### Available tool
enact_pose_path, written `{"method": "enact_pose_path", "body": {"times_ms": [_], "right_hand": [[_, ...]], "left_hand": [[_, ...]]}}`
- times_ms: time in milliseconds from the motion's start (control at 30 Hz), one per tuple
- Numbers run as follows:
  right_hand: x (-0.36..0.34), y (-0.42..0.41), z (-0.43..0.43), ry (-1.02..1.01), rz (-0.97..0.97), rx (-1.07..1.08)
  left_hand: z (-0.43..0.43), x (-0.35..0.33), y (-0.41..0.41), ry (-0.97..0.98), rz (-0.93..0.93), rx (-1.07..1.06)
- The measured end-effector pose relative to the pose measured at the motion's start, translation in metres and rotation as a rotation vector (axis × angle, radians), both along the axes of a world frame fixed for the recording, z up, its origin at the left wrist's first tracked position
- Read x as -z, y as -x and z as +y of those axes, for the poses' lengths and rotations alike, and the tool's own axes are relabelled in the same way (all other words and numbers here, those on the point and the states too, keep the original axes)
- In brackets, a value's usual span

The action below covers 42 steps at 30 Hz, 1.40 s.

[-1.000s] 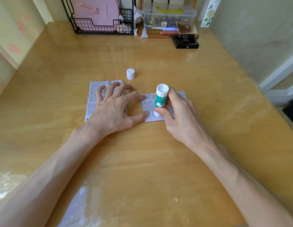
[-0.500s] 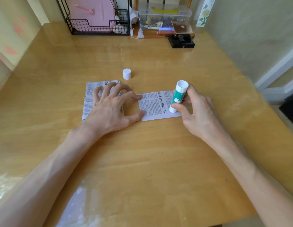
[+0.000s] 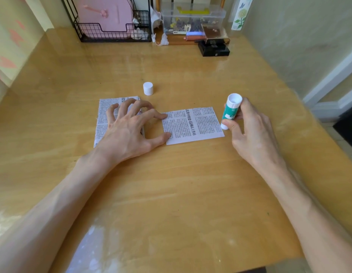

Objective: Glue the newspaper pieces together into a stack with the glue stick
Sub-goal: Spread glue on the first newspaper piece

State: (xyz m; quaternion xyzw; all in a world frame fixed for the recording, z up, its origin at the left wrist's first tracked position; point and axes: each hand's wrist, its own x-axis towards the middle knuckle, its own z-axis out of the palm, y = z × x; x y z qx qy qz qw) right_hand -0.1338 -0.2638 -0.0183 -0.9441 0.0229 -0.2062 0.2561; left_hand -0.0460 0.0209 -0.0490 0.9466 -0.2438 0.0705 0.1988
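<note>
The left hand (image 3: 128,131) lies spread, fingers arched. Its thumb and forefinger press the left edge of the right newspaper piece (image 3: 192,125), and the other fingers rest on the left newspaper piece (image 3: 101,119); it has not shifted. The right hand (image 3: 251,134) grips the glue stick (image 3: 230,110), tilted with its lower end at the right piece's right edge. A second ago it stood near that piece's left side. The white cap (image 3: 148,88) stands on the desk (image 3: 171,194) just beyond the papers, as before.
</note>
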Motion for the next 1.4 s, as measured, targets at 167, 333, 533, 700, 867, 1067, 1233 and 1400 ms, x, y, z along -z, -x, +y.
{"method": "enact_pose_path", "body": {"times_ms": [167, 333, 533, 700, 867, 1067, 1233, 1400], "right_hand": [[-0.012, 0.002, 0.010, -0.270, -0.201, -0.007], [-0.005, -0.005, 0.058, -0.413, -0.008, -0.271], [-0.002, -0.007, 0.079, -0.302, 0.036, -0.358], [0.001, -0.008, 0.078, -0.159, 0.012, -0.326], [0.001, -0.005, 0.068, -0.133, 0.027, -0.245], [-0.001, -0.003, 0.053, -0.116, 0.046, -0.168], [-0.005, -0.002, 0.040, -0.121, 0.075, -0.118], [-0.008, 0.000, 0.029, -0.107, 0.084, -0.054]], "left_hand": [[0.000, 0.001, 0.000, -0.001, -0.004, -0.006], [-0.001, -0.001, 0.000, -0.006, -0.003, -0.009], [0.000, -0.001, 0.000, -0.010, -0.009, -0.007], [0.000, 0.001, -0.001, -0.021, -0.012, -0.008], [0.000, 0.002, -0.001, -0.012, -0.009, -0.010], [0.000, 0.001, 0.000, -0.004, -0.011, -0.004], [0.000, 0.000, 0.000, 0.001, -0.008, 0.001], [0.000, 0.000, 0.001, 0.008, -0.006, 0.002]]}}
